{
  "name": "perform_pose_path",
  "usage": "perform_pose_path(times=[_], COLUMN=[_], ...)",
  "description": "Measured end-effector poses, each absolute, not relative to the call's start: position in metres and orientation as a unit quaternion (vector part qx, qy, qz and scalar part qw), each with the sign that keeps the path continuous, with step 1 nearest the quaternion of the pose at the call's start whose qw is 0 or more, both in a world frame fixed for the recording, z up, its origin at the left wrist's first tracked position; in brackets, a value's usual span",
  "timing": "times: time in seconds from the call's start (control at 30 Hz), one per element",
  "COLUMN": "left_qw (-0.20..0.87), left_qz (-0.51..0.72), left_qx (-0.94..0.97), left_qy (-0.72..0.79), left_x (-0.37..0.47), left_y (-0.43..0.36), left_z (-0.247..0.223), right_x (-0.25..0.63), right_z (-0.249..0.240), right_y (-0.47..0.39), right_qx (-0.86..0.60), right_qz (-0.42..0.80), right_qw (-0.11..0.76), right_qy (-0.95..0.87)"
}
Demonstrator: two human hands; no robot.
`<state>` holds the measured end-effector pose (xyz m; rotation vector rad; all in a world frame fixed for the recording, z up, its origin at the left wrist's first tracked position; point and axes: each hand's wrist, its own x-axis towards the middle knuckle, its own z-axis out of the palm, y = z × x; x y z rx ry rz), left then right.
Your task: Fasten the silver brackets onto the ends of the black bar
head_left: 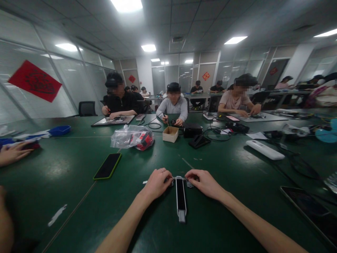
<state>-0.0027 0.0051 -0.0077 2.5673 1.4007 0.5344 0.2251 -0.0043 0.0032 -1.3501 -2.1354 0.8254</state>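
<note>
On the green table in front of me lies a long, narrow device (pixel 180 196) with a white frame, a black middle and a grey near end. My left hand (pixel 158 181) is closed at the left of its far end, fingertips pinched on something small and mostly covered. At the right of the same end, my right hand (pixel 204 182) pinches a small grey part (pixel 189 184), which shows under the fingers. Both hands rest low, close to the tabletop. Whether these small parts are joined to the device I cannot tell.
A phone in a green case (pixel 107 166) lies to the left, a large dark tablet (pixel 310 211) at the right edge. Farther back are a plastic bag (pixel 131 137), a small box (pixel 170 134), a white device (pixel 265 150) and cables. Another person's hand (pixel 15 153) is at far left.
</note>
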Motion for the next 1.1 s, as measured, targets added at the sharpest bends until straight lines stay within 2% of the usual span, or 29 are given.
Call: perform_pose_path(times=[0.43,0.6,0.87,1.1], left_qw=[0.073,0.065,0.066,0.063], left_qz=[0.176,0.171,0.171,0.167], left_qx=[0.862,0.863,0.866,0.867], left_qy=[0.47,0.471,0.466,0.465], left_x=[-0.002,-0.002,-0.002,-0.002], left_y=[0.005,0.004,0.003,0.005], left_z=[-0.007,-0.006,-0.006,-0.006], right_x=[0.227,0.226,0.221,0.222], right_z=[0.008,0.005,0.012,0.01], right_y=[-0.004,-0.003,-0.003,-0.001], right_qx=[-0.507,-0.533,-0.588,-0.585], right_qz=[0.219,0.211,0.317,0.337], right_qw=[0.174,0.216,0.298,0.283], right_qy=[-0.815,-0.79,-0.682,-0.681])
